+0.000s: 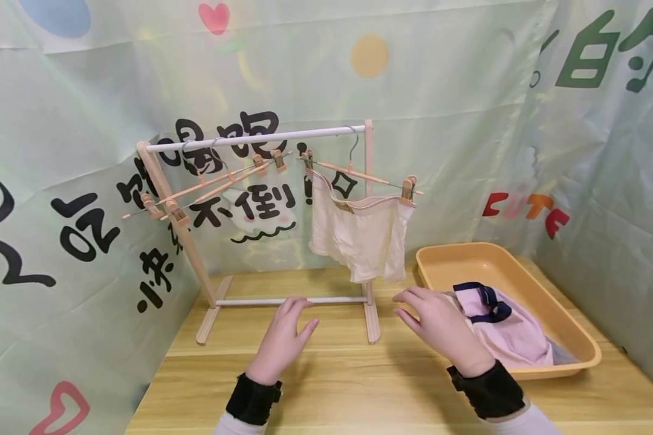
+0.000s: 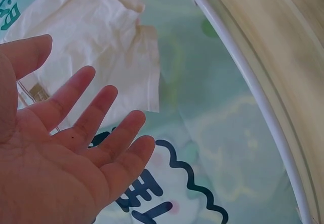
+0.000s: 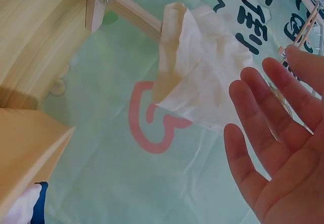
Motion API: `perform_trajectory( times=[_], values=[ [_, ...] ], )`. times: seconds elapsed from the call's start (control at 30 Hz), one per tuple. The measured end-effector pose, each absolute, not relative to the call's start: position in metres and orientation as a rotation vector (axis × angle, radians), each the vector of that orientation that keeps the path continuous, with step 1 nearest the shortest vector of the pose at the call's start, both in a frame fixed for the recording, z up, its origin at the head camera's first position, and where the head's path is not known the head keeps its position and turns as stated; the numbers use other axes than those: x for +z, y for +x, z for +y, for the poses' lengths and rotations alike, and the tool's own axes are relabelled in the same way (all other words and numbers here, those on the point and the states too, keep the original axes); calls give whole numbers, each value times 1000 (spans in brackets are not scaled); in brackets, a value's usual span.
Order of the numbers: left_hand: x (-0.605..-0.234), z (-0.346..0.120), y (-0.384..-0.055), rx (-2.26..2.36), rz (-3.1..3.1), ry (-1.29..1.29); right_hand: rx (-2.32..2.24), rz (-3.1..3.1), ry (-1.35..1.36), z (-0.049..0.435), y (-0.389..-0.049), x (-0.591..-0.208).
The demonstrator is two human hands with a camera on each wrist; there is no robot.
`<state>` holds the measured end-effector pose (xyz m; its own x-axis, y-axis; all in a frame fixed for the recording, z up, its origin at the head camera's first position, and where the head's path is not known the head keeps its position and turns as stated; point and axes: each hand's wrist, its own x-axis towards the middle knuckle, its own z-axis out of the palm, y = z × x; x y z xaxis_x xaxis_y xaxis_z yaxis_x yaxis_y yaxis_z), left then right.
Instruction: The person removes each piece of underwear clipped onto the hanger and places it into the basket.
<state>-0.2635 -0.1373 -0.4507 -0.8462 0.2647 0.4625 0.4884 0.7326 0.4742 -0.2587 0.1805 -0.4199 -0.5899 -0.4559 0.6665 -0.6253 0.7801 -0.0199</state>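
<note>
At left, find two bare clip hangers on the white top rail of the garment rack, slung close and slanting alongside each other; could tangle if pulled off singly, by snagging at the clips. Next, in front, note the left hand, fingers spread and loosely bent, holding nothing, near the lower bar; might jolt the rack if swept forward carelessly. Right of centre, see the cream shorts, hung by the waistband from the left clip and right clip of a third hanger. Cannot tell how deeply bitten; may slip at a corner if tugged from below or caught by too little cloth. Lower and to the right, spot the right hand, likewise empty, fingers apart; could brush the hem if raised. Finally, at far right, notice the orange basin with a pink, navy-trimmed garment bunched inside, lying partly over grey cloth; might drag both out together if grabbed in a handful.
</note>
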Motion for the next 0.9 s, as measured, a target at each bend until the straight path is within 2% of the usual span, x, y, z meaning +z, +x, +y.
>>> perform_trajectory(
  times=[0.3, 0.63, 0.9],
  values=[
    [-452, -128, -260, -828, -2570, -633, 361, -2296, 943, 175, -260, -427],
    [-453, -113, -251, -834, -2598, -557, 370, -2299, 989, 171, -261, -435],
    [-438, -103, -251, -828, -2550, -564, 386, -2291, 1009, 171, -260, -435]
  ],
)
